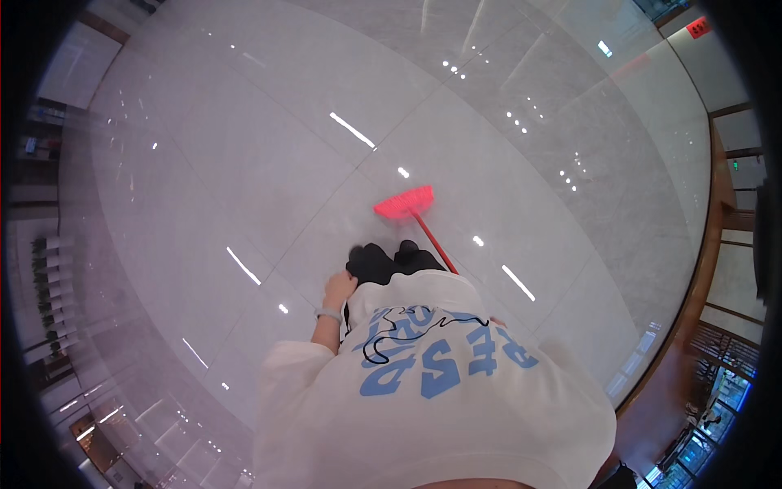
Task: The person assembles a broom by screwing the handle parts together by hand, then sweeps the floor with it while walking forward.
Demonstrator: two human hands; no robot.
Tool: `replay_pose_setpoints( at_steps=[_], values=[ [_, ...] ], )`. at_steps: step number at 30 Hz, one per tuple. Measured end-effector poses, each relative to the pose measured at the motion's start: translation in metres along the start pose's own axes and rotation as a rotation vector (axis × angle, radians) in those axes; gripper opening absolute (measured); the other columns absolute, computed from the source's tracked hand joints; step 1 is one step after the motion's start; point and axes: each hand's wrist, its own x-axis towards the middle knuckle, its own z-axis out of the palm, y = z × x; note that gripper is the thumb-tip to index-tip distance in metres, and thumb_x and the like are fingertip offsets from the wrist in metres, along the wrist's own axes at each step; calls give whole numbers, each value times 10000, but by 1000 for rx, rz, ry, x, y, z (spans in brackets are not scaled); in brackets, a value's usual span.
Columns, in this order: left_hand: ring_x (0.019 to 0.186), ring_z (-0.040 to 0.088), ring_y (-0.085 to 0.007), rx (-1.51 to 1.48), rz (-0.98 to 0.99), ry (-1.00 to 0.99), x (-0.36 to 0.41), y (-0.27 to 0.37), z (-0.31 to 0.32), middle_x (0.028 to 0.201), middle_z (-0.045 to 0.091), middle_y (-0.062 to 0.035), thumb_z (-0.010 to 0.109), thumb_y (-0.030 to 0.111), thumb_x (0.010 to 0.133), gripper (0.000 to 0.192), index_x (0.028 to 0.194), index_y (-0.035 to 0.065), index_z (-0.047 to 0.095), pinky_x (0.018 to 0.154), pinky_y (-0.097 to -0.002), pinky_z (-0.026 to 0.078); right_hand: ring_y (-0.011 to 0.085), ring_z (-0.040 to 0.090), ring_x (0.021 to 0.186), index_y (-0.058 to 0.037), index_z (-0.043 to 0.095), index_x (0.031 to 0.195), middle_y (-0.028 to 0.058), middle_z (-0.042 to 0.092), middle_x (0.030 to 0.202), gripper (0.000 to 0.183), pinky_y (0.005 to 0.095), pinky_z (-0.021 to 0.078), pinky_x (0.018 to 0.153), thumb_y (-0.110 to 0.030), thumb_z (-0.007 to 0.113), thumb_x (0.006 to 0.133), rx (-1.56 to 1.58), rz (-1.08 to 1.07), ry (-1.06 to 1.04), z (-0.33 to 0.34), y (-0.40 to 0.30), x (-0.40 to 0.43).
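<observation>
A broom with a red head [404,203] rests its bristles on the glossy tiled floor, just ahead of my feet. Its red handle [435,242] slants back toward me and disappears behind the hem of my white shirt [421,287]. My left hand [340,288] hangs beside my left thigh, close to the black trousers [371,264]; its fingers look curled and no object shows in it. Only a sliver of my right hand [498,322] appears at the shirt's right side. The shirt hides the rest, so its grip cannot be seen.
Large grey floor tiles [275,153] stretch around me, with bright reflections of ceiling lights. A brown-edged wall or counter [690,293] curves along the right. Green plants on a stepped white stand [49,293] are at the far left. A red sign [697,27] is at upper right.
</observation>
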Motion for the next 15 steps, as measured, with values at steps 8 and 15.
replay_pose_setpoints(
  at_steps=[8,15],
  values=[
    [824,459,-332,-519,-76,97,14,-57,73,853,492,-219,328,287,717,354,825,-1,505,714,-346,352,320,517,602,-1,507,681,189,525,630,404,392,416,547,-360,338,754,-170,-272,155,-83,-142,145],
    [846,449,-341,-477,-91,27,32,-43,54,871,489,-216,322,291,726,371,863,-11,488,724,-358,357,271,519,725,-31,532,757,141,538,765,326,358,415,622,-296,343,753,-225,-189,41,-126,-250,185]
  ],
)
